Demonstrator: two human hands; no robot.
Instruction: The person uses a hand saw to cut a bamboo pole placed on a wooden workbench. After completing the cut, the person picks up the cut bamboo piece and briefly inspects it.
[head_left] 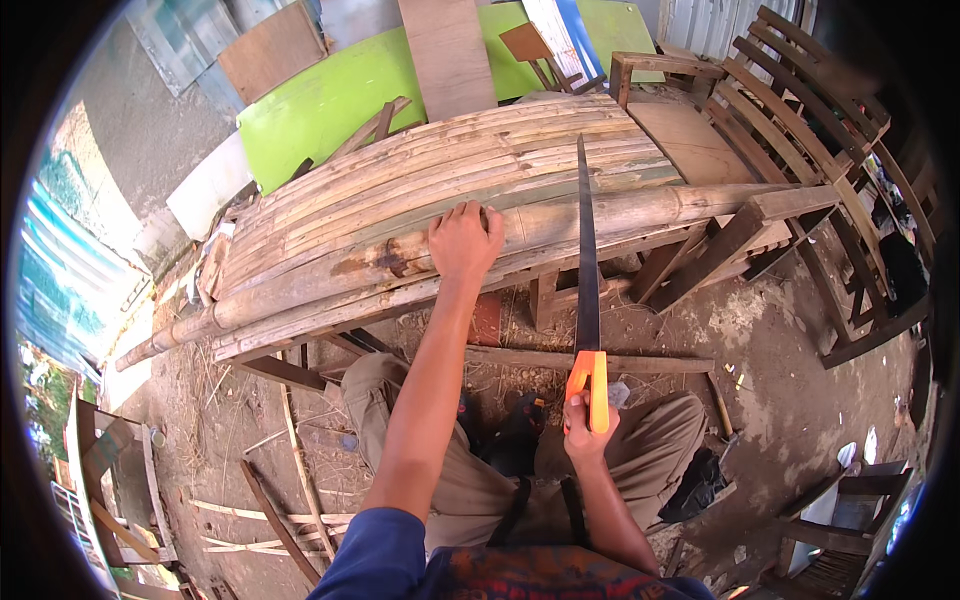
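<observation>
Step in hand looked like saw [588, 285] held across bamboo pole [645, 209], mid-frame along slatted tabletop [450, 155]; next move prob. called for a firm L hold & straight stroke. L hand [467, 240] lay part-curled over pole; R hand [582, 437] was closed round saw's orange handle [599, 400]. Couldn't tell if saw touched pole.

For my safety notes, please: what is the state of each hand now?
Left hand: closed over the bamboo pole.
Right hand: closed, holding the saw by its orange handle.
</observation>
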